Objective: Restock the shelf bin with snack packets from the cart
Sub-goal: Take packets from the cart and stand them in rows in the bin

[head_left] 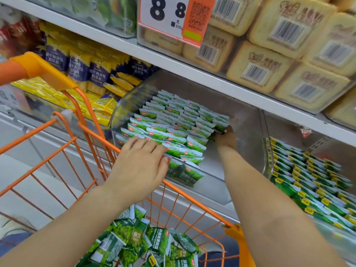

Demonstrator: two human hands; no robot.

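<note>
Risk, as judged: rows of small green-and-white foil snack packets [173, 130] standing on edge in the clear plastic shelf bin [248, 130], packed to the left but with bare bin floor on the right; liable to topple sideways into that gap if the support at the right end is released. Front-row packets, just under the left fingertips, leaning at the low front lip and liable to slide over it into the orange wire cart [90, 135] below. Motion blur at the far rows; exact alignment there not legible.

Grip: left hand [140, 162] flat, fingers nearly straight and together, pressing down on the near-left packet tops, nothing enclosed. Right hand [226, 138] deep in the bin at the right end of the rows, fingers curled against or around the end packets; whether pinching a packet or merely bracing the stack, cannot tell.

Supply: loose green packets of the same kind [146, 245] heaped in the cart basket, below and between both forearms, well apart from either hand.
</note>
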